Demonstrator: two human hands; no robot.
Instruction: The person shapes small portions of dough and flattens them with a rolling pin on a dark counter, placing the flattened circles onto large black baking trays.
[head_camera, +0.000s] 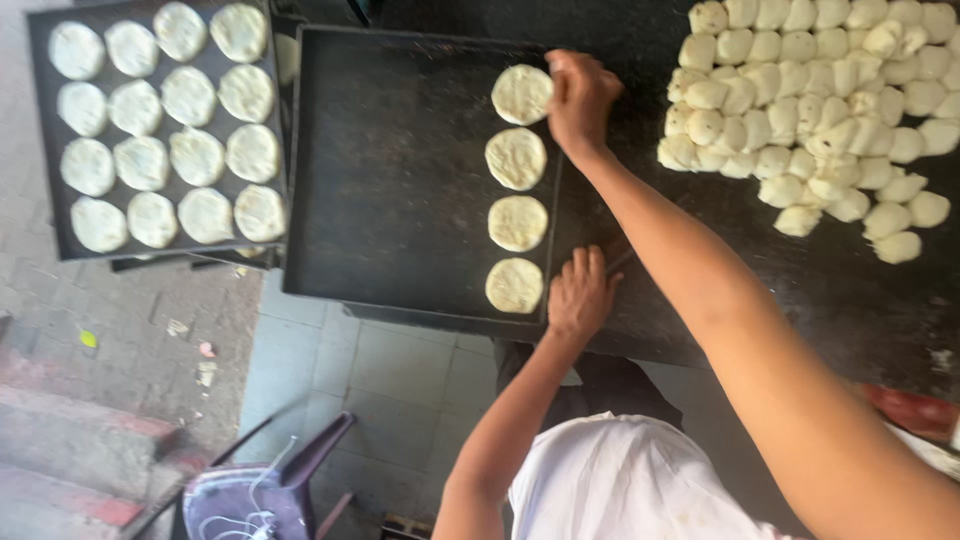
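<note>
Right hand (580, 100) pinching soft dough disc (522, 95) at its edge (floppy, probably tears easily), left hand (580, 295) flat, loose on tray (400, 170) rim.

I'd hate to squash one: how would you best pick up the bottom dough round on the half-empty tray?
Probably by its thin outer rim, grip sliding under from the tray's open left side. The bottom dough round lies flat; another round sits close above, and the left hand rests at its right.
</note>
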